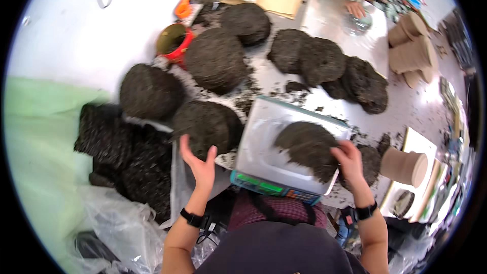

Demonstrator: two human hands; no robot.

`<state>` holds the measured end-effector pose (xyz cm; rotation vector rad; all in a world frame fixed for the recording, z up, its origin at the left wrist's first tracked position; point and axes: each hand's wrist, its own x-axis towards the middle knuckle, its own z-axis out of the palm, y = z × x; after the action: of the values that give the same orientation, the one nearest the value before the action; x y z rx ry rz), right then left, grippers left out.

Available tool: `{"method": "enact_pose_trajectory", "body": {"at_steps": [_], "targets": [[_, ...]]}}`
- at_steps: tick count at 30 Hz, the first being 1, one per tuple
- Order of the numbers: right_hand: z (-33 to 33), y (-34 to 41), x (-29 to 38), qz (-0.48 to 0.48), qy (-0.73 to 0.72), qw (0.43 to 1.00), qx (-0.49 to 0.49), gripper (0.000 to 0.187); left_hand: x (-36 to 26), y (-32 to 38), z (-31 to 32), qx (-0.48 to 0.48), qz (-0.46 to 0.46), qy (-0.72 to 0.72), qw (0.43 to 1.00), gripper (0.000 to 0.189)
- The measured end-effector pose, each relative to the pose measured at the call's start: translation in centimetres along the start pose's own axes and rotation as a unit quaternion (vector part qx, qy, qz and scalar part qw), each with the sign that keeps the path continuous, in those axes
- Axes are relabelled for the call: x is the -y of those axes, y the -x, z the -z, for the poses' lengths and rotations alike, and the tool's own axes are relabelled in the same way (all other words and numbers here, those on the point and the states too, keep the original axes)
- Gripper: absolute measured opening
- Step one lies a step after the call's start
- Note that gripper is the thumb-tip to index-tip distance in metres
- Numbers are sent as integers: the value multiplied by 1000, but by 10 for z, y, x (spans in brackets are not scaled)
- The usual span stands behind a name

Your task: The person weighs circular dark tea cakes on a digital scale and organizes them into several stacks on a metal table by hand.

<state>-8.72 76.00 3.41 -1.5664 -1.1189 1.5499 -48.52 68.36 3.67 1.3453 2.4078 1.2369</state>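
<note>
A digital tabletop scale (255,148) with a metal pan stands in front of me. A dark, fibrous compressed cake (308,146), blurred, is over the pan, and the fingers of my right hand (350,160) grip its right edge. My left hand (201,161) is spread, thumb and fingers apart, at the near side of a thick round dark cake (201,127) left of the scale; whether it touches that cake I cannot tell. Another round cake (365,163) lies partly hidden behind my right hand.
Several round dark cakes (215,59) stand beyond the scale, near a red tin (177,43). Dark material fills an opened plastic bag (121,232) at left. Wrapped brown stacks (403,167) lie at right. A co-worker's hand (355,8) touches a clear round object at the far side.
</note>
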Motion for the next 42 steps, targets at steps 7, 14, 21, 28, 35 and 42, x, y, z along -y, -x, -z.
{"method": "enact_pose_trajectory", "body": {"at_steps": [7, 14, 21, 28, 35, 42], "targets": [[10, 50, -56, -33, -122, 978, -167, 13, 139, 15, -7, -77, 134, -158, 975, 76], [18, 56, -60, -50, -238, 946, -216, 20, 116, 3, 8, -118, 222, 146, 957, 29], [41, 52, -30, -126, -413, 891, -139, 33, -34, 24, 4, -30, 273, 488, 828, 35], [15, 58, -23, -19, -226, 951, -212, 22, -59, 72, -48, 127, 213, 328, 912, 81], [-57, 48, -54, 122, 69, 956, -256, 39, -3, 35, -3, 97, 153, 206, 962, 64], [-39, 83, -48, 110, 219, 928, -282, 36, -10, -17, -7, 246, 17, 251, 936, 50]]}}
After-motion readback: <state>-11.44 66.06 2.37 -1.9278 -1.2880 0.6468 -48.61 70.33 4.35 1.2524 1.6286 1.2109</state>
